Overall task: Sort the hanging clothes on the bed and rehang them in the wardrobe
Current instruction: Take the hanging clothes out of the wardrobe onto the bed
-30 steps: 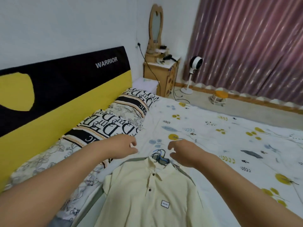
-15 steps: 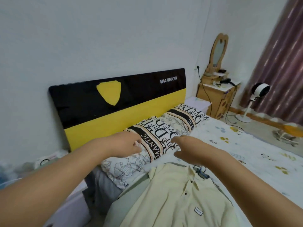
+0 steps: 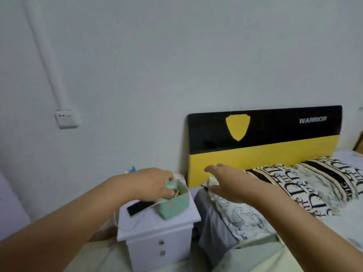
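1. The left hand [image 3: 151, 184] is stretched out over the white bedside cabinet [image 3: 157, 230], its fingers curled loosely down at the rim of a small green fabric pouch [image 3: 174, 201]. Whether they pinch the pouch or only hover above its open mouth I cannot tell, since the frame is smeared.
2. The right hand [image 3: 225, 183] reaches forward with fingers straight and spread, palm down, gripping nothing. It hangs in front of the yellow band of the headboard [image 3: 263, 132], above the corner of the floral pillow [image 3: 235, 213].
3. Just under the left hand, beside the pouch, a dark flat device [image 3: 140, 207] lies on the cabinet top with a pale cord trailing off the front edge (probably a phone on charge, left there to stay within reach of the bed).
4. Beyond the right hand, the lettered pillows [image 3: 314, 185] lean against the headboard, where they would sit for sleeping.
5. The task's garment shows only as a pale cream shirt [image 3: 261, 258] at the bottom edge, below the right forearm, flat on the bed [image 3: 349, 214]. Neither hand touches it, and no wardrobe is in view, so rehanging looks not yet begun.
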A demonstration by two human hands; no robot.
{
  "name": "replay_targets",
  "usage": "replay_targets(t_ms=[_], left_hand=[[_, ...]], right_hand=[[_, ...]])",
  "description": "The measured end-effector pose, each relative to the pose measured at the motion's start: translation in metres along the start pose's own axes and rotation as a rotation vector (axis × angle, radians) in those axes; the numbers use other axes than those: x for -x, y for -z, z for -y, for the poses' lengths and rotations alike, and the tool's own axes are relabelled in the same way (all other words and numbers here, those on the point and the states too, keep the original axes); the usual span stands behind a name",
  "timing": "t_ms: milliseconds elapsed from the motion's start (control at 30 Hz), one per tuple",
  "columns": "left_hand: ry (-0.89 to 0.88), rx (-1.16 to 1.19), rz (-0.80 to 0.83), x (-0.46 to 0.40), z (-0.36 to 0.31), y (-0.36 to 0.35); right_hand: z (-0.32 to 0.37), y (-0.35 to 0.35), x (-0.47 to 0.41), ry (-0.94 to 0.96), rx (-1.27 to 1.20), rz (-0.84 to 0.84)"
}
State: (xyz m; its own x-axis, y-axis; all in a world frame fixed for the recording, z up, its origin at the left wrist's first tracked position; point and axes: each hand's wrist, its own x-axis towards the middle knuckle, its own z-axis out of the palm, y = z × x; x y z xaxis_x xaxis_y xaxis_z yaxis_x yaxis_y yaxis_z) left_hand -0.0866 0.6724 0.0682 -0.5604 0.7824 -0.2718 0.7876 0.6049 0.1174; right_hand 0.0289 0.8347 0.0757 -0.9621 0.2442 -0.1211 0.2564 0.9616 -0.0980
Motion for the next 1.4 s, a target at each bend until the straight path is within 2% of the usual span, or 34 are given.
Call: replay_targets(t_ms=[233, 667, 900, 1100, 1400], left_hand=[[0.228, 0.052, -0.024, 0.093, 0.112, -0.005], [0.707, 0.254, -0.173, 0.221, 0.244, -0.017], [1.001, 0.301, -0.320, 0.282, 0.282, -0.019], [1.223, 0.365, -0.418, 0.344, 0.293, -0.037], [1.411, 0.336, -0.513, 0.449, 0.316, -0.050]], right_hand=[[0.135, -0.009, -0.045, 0.248, -0.028, -0.015], [0.317, 0.002, -0.111, 0.773, 0.056, 0.042], [0.408, 0.019, -0.143, 1.073, 0.054, 0.049], [0.485, 0.018, -0.137, 1.295, 0.069, 0.093], [0.603, 0.008, -0.092, 1.549, -0.045, 0.120]])
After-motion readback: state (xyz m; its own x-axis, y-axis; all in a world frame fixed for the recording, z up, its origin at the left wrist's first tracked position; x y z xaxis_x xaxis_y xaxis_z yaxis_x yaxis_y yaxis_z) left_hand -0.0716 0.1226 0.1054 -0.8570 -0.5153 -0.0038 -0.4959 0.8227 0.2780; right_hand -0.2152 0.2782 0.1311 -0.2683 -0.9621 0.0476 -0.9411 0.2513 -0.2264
